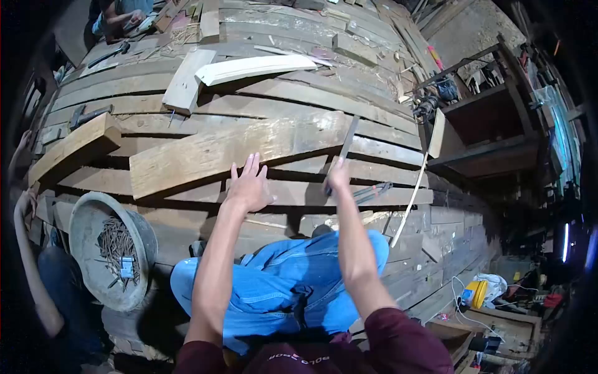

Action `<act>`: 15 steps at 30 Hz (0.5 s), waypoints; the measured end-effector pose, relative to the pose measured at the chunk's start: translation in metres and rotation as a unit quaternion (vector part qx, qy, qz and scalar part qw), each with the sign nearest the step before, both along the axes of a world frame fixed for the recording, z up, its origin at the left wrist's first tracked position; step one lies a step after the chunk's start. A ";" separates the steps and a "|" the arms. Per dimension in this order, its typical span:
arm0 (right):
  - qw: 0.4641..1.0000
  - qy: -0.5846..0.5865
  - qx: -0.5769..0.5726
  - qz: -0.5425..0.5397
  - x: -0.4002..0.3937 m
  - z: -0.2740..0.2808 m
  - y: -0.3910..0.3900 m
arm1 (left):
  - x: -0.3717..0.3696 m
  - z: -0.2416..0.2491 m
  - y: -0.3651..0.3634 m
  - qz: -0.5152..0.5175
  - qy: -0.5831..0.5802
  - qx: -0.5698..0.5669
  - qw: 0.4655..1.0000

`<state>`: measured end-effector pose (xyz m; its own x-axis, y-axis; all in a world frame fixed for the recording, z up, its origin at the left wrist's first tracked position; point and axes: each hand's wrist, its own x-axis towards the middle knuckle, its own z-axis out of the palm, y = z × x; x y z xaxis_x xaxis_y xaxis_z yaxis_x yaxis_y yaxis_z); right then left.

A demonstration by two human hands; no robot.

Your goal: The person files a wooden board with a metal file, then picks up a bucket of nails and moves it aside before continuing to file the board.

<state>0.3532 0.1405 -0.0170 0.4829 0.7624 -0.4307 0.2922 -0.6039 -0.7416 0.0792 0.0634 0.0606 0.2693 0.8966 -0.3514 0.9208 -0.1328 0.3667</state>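
Note:
A long, thick wooden board (237, 149) lies across the planks in front of my knees. My left hand (249, 187) rests on its near edge with the fingers spread, holding nothing. At the board's right end, my right hand (338, 177) is closed around a flat, dark metal bar (350, 137), whose upper part reaches the board's end. A pair of pliers or pincers (372, 193) lies just right of my right hand. Further left, a shorter wood block (78, 146) lies close to the board.
A basin (152, 230) with nails stands at the left, near another person's arm (31, 262). Beyond the board lie a wood block (187, 81), a pale curved piece (255, 67) and hammers (93, 116). Another person's hand (136, 17) is at the top left. A wooden frame (486, 156) stands right.

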 end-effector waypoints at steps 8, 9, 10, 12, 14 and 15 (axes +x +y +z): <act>0.997 -0.066 -0.051 0.002 -0.002 0.004 -0.007 | 0.001 0.001 0.003 0.007 -0.012 -0.010 1.000; 0.995 -0.077 -0.061 0.006 -0.009 0.015 -0.016 | 0.002 0.000 0.002 0.005 -0.008 -0.013 1.000; 0.994 -0.087 -0.071 0.009 -0.012 0.021 -0.023 | 0.002 -0.002 0.001 0.007 -0.013 -0.008 1.000; 0.999 -0.038 -0.036 0.008 0.000 0.006 -0.003 | -0.001 -0.005 -0.002 0.001 -0.012 -0.005 1.000; 0.998 0.046 0.036 0.007 0.008 0.008 0.012 | -0.002 0.001 -0.005 -0.003 -0.009 -0.019 1.000; 1.000 0.007 -0.018 0.020 0.006 0.017 0.017 | -0.004 0.003 -0.003 -0.004 -0.008 -0.020 1.000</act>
<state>0.3594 0.1577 -0.0003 0.4467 0.7650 -0.4639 0.3060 -0.6179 -0.7243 0.0755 0.0607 0.0632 0.2818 0.8795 -0.3835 0.9140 -0.1245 0.3862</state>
